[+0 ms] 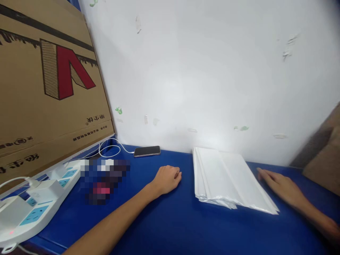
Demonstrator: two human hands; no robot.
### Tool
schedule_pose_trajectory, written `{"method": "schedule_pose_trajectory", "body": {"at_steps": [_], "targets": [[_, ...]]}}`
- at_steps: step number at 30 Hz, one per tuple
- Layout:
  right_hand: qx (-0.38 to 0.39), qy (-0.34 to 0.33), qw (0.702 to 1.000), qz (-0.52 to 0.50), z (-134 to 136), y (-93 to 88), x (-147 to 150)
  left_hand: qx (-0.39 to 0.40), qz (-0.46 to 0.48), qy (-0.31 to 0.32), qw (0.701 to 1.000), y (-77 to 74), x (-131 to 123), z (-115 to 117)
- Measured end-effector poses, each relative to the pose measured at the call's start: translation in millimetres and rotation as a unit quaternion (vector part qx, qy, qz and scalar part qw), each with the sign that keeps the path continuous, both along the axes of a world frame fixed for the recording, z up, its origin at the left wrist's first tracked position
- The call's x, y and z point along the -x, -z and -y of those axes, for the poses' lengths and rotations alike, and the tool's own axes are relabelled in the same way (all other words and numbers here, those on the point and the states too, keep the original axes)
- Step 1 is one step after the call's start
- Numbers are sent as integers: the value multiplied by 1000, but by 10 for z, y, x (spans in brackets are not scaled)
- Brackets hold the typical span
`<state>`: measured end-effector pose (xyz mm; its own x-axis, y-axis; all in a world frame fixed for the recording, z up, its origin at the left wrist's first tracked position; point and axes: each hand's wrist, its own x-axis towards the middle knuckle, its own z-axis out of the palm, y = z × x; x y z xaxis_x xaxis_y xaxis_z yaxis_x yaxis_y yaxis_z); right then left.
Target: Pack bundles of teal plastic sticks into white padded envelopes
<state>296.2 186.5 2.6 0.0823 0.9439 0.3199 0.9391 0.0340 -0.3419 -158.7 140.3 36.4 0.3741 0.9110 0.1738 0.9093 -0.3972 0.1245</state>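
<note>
A stack of folded white plastic sheets or bags (225,177) lies flat on the blue table (164,226), between my two hands. My left hand (168,179) rests on the table to the left of the stack, its fingers curled in a loose fist with nothing visible in it. To the right of the stack, my right hand (278,186) is slightly blurred, with its fingers stretched out towards the stack's far right edge. Neither hand appears to touch the stack; the underside of both hands is hidden.
A smartphone (147,151) lies near the wall, with a white cable (124,148) plugged in. At left a white power strip (44,216) holds several plugs, beside a pixelated patch (106,180). A large cardboard sheet (29,88) stands behind it. Brown cardboard (325,159) leans at right.
</note>
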Motion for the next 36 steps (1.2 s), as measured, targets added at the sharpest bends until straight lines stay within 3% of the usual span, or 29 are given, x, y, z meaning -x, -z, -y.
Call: {"method": "schedule_pose_trajectory", "body": {"at_steps": [7,20,36], "targets": [[72,-18,997,3,93,-142,94,-3,19,8,1000,-19,14,-5],[100,-12,993,59,182,-260,240,-12,52,0,999,-57,-29,13],[109,-1,989,100,187,-258,319,-12,44,7,999,-55,-48,55]]}}
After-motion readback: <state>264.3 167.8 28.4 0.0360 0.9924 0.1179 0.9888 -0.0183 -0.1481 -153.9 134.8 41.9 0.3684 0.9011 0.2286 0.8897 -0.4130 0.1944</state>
